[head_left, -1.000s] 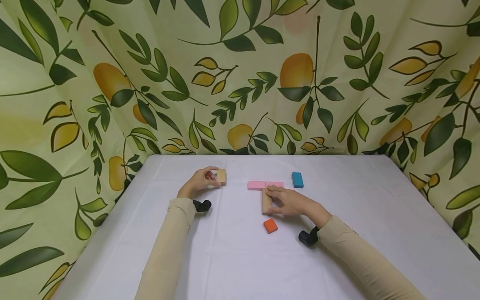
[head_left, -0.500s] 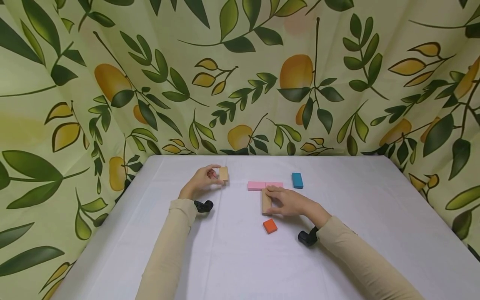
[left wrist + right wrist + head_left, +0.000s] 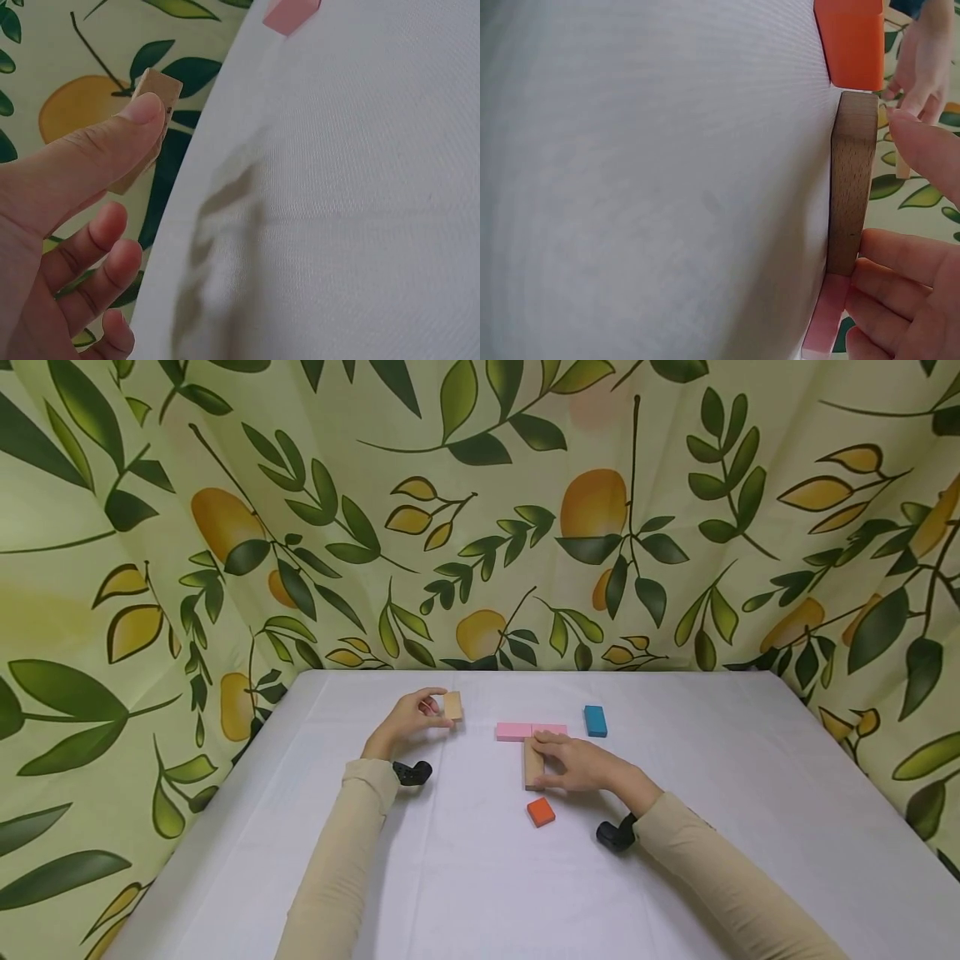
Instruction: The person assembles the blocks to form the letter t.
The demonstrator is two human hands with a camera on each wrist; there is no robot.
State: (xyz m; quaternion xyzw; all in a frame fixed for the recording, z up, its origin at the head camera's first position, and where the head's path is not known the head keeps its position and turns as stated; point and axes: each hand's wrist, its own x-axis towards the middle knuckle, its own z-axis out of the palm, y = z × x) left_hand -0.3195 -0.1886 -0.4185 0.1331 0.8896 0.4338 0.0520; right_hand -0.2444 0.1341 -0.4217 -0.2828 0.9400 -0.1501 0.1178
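Note:
My left hand point(image 3: 408, 717) pinches a small light wooden block point(image 3: 453, 705) between thumb and forefinger. In the left wrist view that block point(image 3: 159, 82) is raised above the cloth, and the other fingers curl loosely below it. My right hand point(image 3: 583, 763) is at a longer wooden block point(image 3: 532, 768) lying on the table, thumb at its near end and fingers at its far end. Its far end meets two pink blocks point(image 3: 513, 732) laid end to end in a row. An orange block point(image 3: 541, 812) lies just in front of the wooden block's near end.
A blue block point(image 3: 595, 721) lies beyond the right hand, to the right of the pink row. White cloth covers the table point(image 3: 480, 893). A leaf-and-fruit patterned curtain point(image 3: 480, 527) hangs behind and along the sides.
The left hand has shifted slightly to the right with its small wooden block. The right hand and the blocks on the table have stayed in place.

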